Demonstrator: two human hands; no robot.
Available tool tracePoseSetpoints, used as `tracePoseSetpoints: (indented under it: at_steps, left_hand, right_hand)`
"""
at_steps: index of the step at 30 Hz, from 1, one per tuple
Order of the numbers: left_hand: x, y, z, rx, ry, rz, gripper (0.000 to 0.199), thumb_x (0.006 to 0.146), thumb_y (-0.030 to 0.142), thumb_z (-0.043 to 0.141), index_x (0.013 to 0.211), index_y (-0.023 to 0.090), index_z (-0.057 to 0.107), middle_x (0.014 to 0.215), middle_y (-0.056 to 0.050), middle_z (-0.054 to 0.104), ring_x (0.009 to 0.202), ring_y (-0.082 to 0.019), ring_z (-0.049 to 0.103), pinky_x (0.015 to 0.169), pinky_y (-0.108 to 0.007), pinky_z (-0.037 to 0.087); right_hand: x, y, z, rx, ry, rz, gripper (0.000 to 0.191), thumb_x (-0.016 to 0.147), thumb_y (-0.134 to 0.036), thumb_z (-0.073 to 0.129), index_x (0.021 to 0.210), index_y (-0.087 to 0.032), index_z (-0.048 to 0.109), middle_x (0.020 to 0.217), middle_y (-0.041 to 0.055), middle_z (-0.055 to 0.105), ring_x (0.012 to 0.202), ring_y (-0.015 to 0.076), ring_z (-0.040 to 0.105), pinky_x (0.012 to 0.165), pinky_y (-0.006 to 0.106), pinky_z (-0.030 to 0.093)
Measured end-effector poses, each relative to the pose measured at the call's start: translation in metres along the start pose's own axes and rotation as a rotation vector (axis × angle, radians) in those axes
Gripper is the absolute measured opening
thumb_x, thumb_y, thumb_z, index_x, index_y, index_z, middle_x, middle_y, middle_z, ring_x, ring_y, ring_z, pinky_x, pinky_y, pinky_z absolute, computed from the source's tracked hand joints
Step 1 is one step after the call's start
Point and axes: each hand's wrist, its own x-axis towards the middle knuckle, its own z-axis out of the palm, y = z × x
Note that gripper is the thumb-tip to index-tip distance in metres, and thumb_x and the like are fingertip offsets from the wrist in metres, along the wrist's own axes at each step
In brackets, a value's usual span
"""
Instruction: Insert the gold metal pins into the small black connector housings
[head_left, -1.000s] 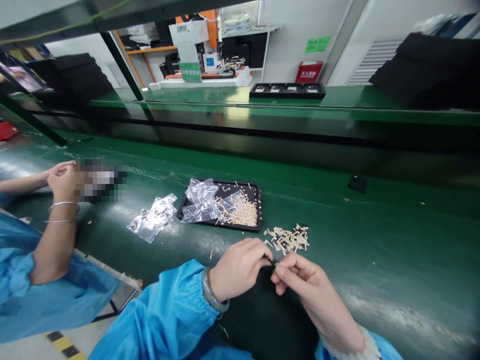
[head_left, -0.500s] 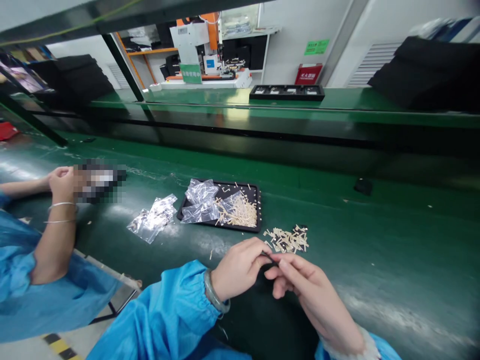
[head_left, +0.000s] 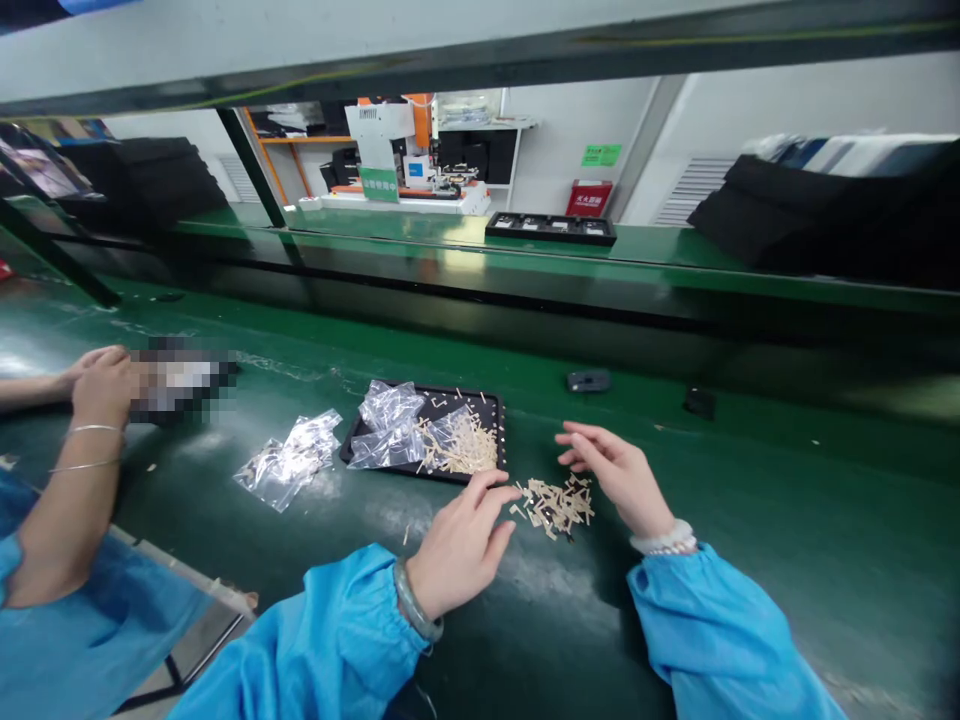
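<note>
My left hand [head_left: 463,545] is open just left of a loose pile of small pale strips [head_left: 556,505], its fingertips near the pile and the tray's front corner. Above and right of the pile, my right hand [head_left: 611,470] hangs open with its fingers apart and nothing in them. A small dark oblong object [head_left: 589,381] lies on the green table beyond my right hand. The black tray [head_left: 420,472] holds clear plastic bags [head_left: 390,440] and many pale strips [head_left: 469,445].
More clear bags [head_left: 292,460] lie left of the tray. At the far left, a co-worker's hands [head_left: 105,380] are beside a blurred dark object [head_left: 180,380]. A compartmented black tray [head_left: 551,228] rests on the raised ledge, and a small black piece [head_left: 699,402] lies at right.
My hands have come apart, the right moving up and away, and the thin dark item between them is gone. A dark oblong object now shows on the table. The view has shifted.
</note>
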Motion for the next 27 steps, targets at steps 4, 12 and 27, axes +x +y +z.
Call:
tracePoseSetpoints:
  at_steps: [4,12,27]
  left_hand:
    - [0.002,-0.002,-0.002,0.033,-0.013,0.036,0.023,0.087,0.018,0.042,0.108,0.022,0.051,0.12,-0.004,0.05,0.105,-0.016,0.052,0.093,-0.032,0.044]
    - [0.009,-0.007,-0.01,0.338,-0.2,0.084,0.02,0.089,0.016,0.039,0.091,0.018,0.059,0.086,-0.004,0.06,0.083,-0.017,0.057,0.076,-0.031,0.048]
    - [0.021,-0.008,0.023,0.501,-0.306,0.026,0.014,0.09,0.024,0.043,0.089,0.016,0.055,0.088,-0.005,0.056,0.079,-0.018,0.059,0.063,-0.028,0.049]
  right_hand:
    - [-0.024,-0.001,-0.003,-0.051,-0.066,0.005,0.039,0.075,-0.048,0.061,0.093,-0.014,0.065,0.075,0.0067,0.067,0.061,0.0149,0.06,0.059,0.029,0.049]
    - [-0.064,0.008,-0.014,-0.194,0.144,0.014,0.037,0.079,-0.048,0.054,0.094,-0.016,0.063,0.067,0.0026,0.061,0.058,0.0144,0.057,0.057,0.027,0.048]
    - [-0.075,0.011,0.0,-0.277,-0.009,-0.031,0.033,0.081,-0.046,0.05,0.093,-0.018,0.064,0.069,0.003,0.063,0.059,0.0163,0.058,0.061,0.029,0.049]
